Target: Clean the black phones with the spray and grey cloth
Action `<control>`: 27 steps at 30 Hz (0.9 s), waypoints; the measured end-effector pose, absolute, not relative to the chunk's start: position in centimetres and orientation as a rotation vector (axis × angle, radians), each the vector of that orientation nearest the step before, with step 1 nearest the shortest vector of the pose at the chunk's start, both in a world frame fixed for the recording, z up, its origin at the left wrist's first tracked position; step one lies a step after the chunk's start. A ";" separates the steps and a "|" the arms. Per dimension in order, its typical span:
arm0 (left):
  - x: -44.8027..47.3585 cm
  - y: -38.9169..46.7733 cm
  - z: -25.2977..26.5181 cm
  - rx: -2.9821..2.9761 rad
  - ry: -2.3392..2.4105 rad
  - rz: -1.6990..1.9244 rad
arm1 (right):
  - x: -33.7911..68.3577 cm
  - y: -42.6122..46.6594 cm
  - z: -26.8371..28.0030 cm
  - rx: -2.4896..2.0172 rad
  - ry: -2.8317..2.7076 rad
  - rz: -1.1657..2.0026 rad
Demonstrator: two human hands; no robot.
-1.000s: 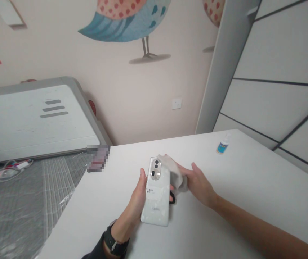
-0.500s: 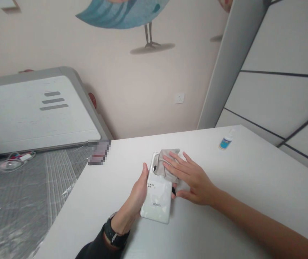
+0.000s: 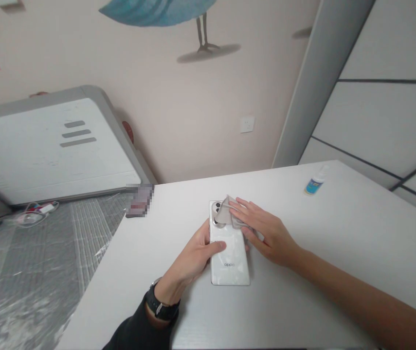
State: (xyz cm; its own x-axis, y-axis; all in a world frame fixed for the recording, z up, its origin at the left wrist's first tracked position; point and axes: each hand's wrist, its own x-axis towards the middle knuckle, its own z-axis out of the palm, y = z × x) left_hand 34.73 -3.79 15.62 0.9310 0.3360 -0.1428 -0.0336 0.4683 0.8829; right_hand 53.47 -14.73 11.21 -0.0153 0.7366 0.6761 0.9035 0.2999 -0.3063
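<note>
A white phone (image 3: 229,253) lies face down near the middle of a white table (image 3: 339,233), its long axis running away from the person, with the camera end pointing toward the far wall and the lettered end toward the person. The left hand (image 3: 196,260) grips the phone from its left side: the thumb lies across the back of the phone, and the other fingers curl under or along the left edge, where they cannot be seen fully. A dark watch (image 3: 158,305) sits on the left wrist above a dark sleeve.

The right hand (image 3: 262,232) comes in from the right of the phone, fingers held flat and close together, pressing a small grey cloth (image 3: 227,214) onto the camera end of the phone. The cloth covers part of the camera ring, and one corner stands up past the phone's far edge.

Bare table surface surrounds the phone on every side; the table's left edge lies well to the left of the phone, and the far edge lies beyond the camera end. A small bottle (image 3: 315,181) with a blue label lies on its side well to the right of the phone, near the table's far right corner; its contents cannot be told. Beyond the table's left edge, a white panel (image 3: 47,150) leans against the wall over plastic-covered flooring.
</note>
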 end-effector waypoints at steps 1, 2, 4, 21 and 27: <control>34.8 -3.8 15.6 1.072 0.312 0.228 | 53.4 -14.8 11.3 -1.478 -1.786 -0.284; 34.9 -3.9 15.5 1.084 0.316 0.227 | 53.3 -14.8 11.3 -1.478 -1.786 -0.296; 35.0 -4.0 15.5 1.113 0.348 0.227 | 53.2 -14.9 11.4 -1.471 -1.796 -0.317; 34.5 -3.8 15.5 0.951 0.216 0.177 | 53.5 -15.0 11.5 -1.443 -1.794 -0.303; 34.5 -3.4 15.6 0.974 0.251 0.294 | 52.3 -15.6 11.9 -1.341 -2.029 -0.280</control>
State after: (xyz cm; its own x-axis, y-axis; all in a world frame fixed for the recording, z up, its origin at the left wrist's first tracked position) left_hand 34.51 -3.37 15.56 0.9317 0.3550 -0.0771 -0.1318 0.5281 0.8389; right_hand 52.25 -15.61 11.93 -0.2387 0.7298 0.6407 0.8762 0.4463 -0.1820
